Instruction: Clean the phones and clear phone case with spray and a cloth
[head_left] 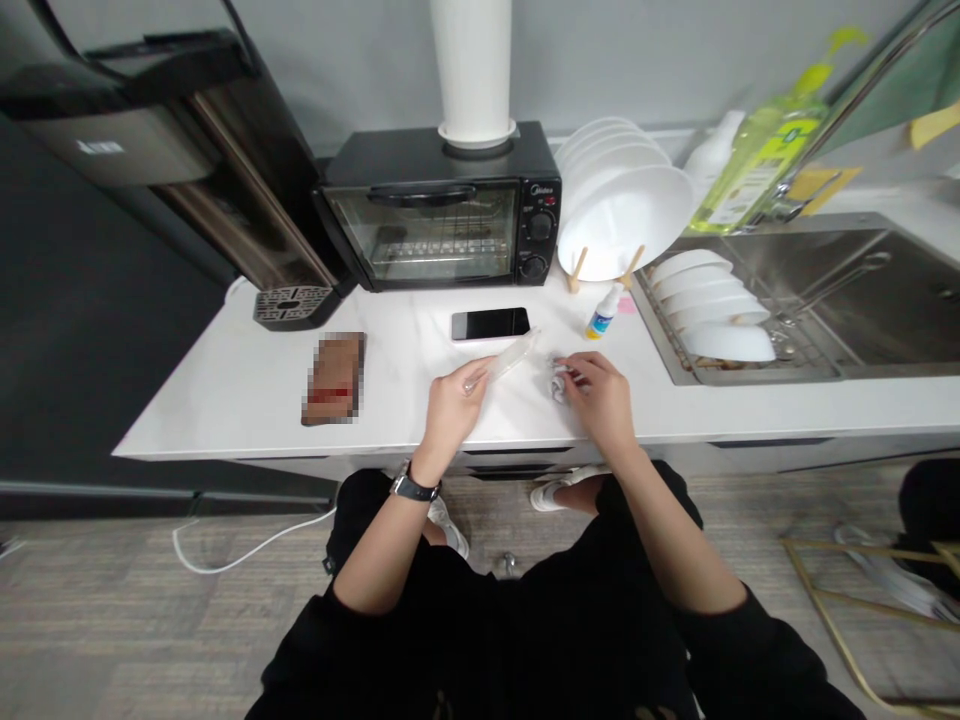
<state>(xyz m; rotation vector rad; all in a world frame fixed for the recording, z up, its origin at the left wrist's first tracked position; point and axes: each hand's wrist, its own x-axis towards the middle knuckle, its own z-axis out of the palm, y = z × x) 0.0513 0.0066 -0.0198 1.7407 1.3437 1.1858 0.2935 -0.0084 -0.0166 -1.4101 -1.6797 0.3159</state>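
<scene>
My left hand (454, 402) pinches a clear, thin phone case (516, 352), which is tilted up to the right above the white counter. A crumpled grey-white cloth (557, 386) is bunched in the fingers of my right hand (602, 398), just right of the case and apart from it. Behind the case a phone (491, 324) with a dark screen lies flat. Beyond my right hand stands a small white spray bottle (603, 312) with a blue label and yellowish bottom.
A black toaster oven (442, 235) stands at the back, beside a drink dispenser (247, 180). A blurred-out brown flat item (334, 378) lies left on the counter (247, 400). White plates (626, 225) stand in a rack, and bowls (727, 340) sit in the sink (862, 350) at right.
</scene>
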